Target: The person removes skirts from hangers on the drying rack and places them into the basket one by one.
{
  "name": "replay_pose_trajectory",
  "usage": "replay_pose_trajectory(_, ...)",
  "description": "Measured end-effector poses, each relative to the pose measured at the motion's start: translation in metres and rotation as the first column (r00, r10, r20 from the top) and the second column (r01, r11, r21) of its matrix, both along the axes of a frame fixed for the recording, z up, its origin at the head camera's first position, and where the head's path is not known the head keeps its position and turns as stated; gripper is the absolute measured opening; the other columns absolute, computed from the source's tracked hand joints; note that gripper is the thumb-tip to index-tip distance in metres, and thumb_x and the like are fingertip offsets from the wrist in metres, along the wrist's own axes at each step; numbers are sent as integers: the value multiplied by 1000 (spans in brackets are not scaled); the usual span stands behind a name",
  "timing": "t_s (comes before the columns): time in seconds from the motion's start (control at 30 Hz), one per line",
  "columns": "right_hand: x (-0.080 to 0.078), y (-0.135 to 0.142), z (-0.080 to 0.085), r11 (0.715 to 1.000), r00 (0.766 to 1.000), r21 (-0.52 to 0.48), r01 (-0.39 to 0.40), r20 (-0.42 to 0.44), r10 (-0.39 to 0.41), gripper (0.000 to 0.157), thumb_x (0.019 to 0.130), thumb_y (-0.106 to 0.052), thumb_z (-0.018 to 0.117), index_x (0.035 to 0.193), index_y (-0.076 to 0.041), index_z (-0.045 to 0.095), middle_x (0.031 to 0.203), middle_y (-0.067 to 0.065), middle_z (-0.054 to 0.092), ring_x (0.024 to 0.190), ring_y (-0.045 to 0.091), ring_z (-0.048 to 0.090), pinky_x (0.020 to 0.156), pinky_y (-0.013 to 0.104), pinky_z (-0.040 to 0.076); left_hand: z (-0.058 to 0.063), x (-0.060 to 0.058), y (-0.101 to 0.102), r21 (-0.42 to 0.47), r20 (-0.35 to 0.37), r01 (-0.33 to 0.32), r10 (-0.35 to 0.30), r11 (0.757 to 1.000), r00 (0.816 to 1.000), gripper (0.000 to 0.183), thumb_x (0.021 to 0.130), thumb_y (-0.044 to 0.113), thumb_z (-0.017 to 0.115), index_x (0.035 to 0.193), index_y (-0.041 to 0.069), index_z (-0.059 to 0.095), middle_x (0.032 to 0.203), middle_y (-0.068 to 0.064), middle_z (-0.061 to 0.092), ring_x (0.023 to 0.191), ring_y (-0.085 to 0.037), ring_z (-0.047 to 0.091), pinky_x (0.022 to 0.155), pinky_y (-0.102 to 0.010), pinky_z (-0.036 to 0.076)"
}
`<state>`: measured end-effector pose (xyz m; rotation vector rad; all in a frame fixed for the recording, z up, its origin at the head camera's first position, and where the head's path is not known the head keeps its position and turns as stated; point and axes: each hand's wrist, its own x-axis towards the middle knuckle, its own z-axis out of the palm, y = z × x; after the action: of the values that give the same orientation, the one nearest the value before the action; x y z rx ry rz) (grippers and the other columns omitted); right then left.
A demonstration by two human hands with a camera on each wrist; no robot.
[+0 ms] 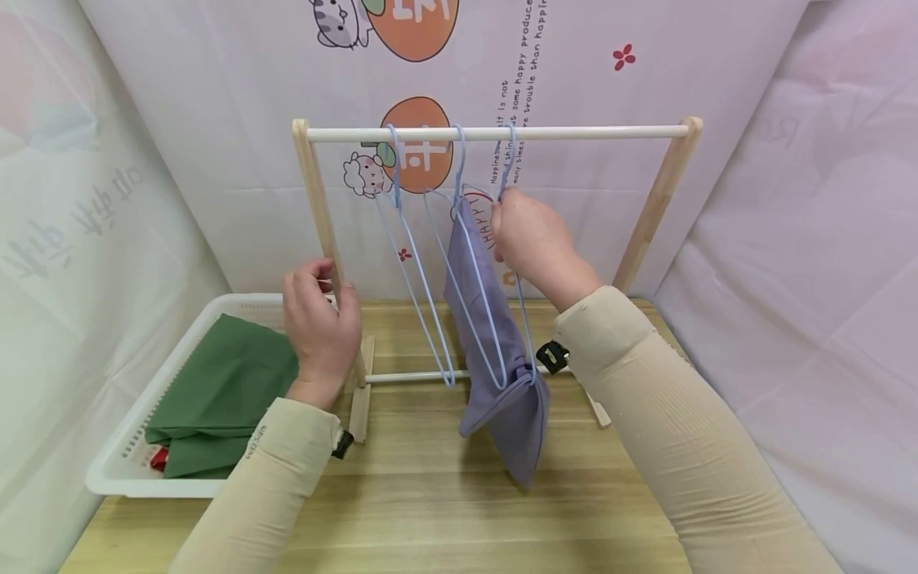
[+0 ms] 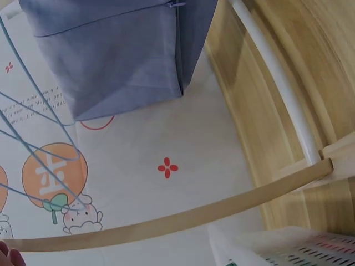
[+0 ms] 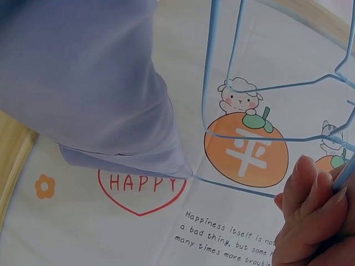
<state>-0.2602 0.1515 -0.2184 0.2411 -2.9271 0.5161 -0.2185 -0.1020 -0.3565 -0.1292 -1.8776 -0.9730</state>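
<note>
My right hand (image 1: 534, 239) grips the neck of a light blue clothes hanger (image 1: 526, 319), its hook over the white top rod of a small wooden rack (image 1: 574, 133). A purple-grey garment (image 1: 484, 295) hangs on that hanger, its lower end drooping near the table; in the right wrist view the cloth (image 3: 89, 83) fills the upper left. Two bare blue hangers, a middle one (image 1: 482, 291) and a left one (image 1: 423, 291), hang on the rod to the left. My left hand (image 1: 323, 327) holds the rack's left post (image 1: 317, 191) between thumb and fingers.
A white perforated basket (image 1: 107, 486) at the left holds folded green cloth (image 1: 222, 391) and a bit of red cloth (image 1: 159, 458). The rack stands on a wood-grain table (image 1: 402, 494). A white printed sheet (image 1: 610, 223) hangs behind; pale sheets flank both sides.
</note>
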Motion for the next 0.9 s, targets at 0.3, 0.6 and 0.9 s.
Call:
replay_pose_trajectory(0.3, 0, 0, 0, 1000, 1000, 0, 1, -1, -1, 39, 113, -28, 26, 122, -2, 55, 84, 8, 73, 80, 29, 68, 79, 44, 53, -14, -1, 9, 3, 150, 105, -104, 994, 983, 33, 96, 10, 58, 127, -2, 59, 118, -20, 63, 95, -36, 61, 76, -47, 49)
replay_pose_trajectory(0.6, 0, 0, -1, 1000, 1000, -6, -1, 5, 2, 40, 113, -28, 25, 125, -2, 54, 84, 8, 73, 79, 29, 68, 76, 43, 52, -30, -2, 21, 4, 291, 165, -159, 986, 943, 34, 97, 12, 62, 129, 0, 60, 120, -16, 65, 99, -33, 64, 82, -47, 54)
replay_pose_trajectory(0.9, -2, 0, -1, 1000, 1000, 1, -1, 5, 1, 41, 113, -28, 24, 123, -2, 54, 83, 7, 74, 80, 29, 68, 79, 44, 53, -42, -8, 33, 81, 482, 276, -280, 958, 830, 42, 98, 15, 60, 138, 1, 56, 130, -16, 62, 108, -35, 66, 91, -47, 56)
